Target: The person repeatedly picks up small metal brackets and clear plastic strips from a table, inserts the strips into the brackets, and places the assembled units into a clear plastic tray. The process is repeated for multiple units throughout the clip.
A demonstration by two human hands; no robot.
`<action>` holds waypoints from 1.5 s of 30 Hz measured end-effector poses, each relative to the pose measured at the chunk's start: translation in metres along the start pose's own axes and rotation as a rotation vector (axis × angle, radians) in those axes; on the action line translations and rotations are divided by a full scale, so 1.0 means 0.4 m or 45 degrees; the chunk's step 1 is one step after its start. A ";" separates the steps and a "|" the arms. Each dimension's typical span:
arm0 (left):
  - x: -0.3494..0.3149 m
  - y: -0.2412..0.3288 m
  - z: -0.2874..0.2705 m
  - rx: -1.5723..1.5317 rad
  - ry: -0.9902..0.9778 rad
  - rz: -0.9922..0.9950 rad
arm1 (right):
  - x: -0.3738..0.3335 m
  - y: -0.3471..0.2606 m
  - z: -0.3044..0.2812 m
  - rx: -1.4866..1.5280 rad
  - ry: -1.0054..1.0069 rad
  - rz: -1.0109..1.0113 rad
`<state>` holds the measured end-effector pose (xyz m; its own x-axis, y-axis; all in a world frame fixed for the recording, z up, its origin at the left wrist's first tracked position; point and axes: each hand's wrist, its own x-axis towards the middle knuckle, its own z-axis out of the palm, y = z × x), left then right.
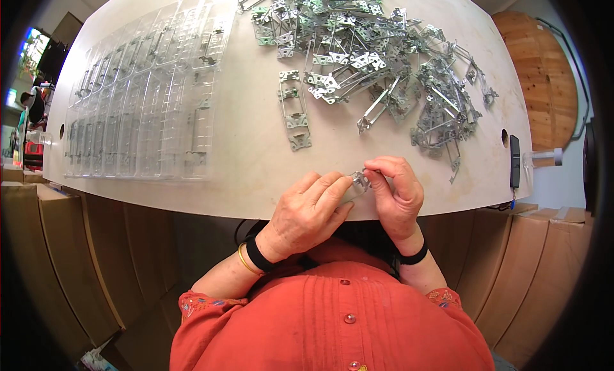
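Observation:
Close to the table's near edge, my left hand and my right hand meet over a small silvery metal bracket. The fingers of my left hand are closed around its left end, which they partly hide. My right thumb and forefinger pinch its other end. Farther off, a long metal bracket frame with several cross plates lies by itself on the table. Beyond and to its right spreads a tangled pile of similar metal bracket frames.
On the left of the white table lies a clear plastic tray with many narrow compartments, metal frames inside them. A dark handheld device hangs at the right edge. Cardboard boxes stand below on both sides. A round wooden board leans at right.

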<state>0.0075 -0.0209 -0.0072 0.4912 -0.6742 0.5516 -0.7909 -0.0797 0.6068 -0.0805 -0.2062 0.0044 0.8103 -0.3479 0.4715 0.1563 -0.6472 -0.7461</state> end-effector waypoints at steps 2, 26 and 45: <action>0.001 0.001 -0.002 0.003 -0.003 0.000 | -0.005 0.002 -0.002 0.049 0.015 0.043; -0.003 0.000 0.003 -0.044 0.077 -0.151 | -0.014 -0.005 -0.008 0.027 0.102 0.031; -0.001 -0.001 0.003 -0.062 0.106 -0.166 | -0.010 -0.010 -0.010 0.012 0.039 0.018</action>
<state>0.0072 -0.0214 -0.0082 0.6186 -0.5968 0.5110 -0.7010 -0.1254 0.7020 -0.0867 -0.2049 0.0073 0.7951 -0.3774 0.4748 0.1504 -0.6356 -0.7572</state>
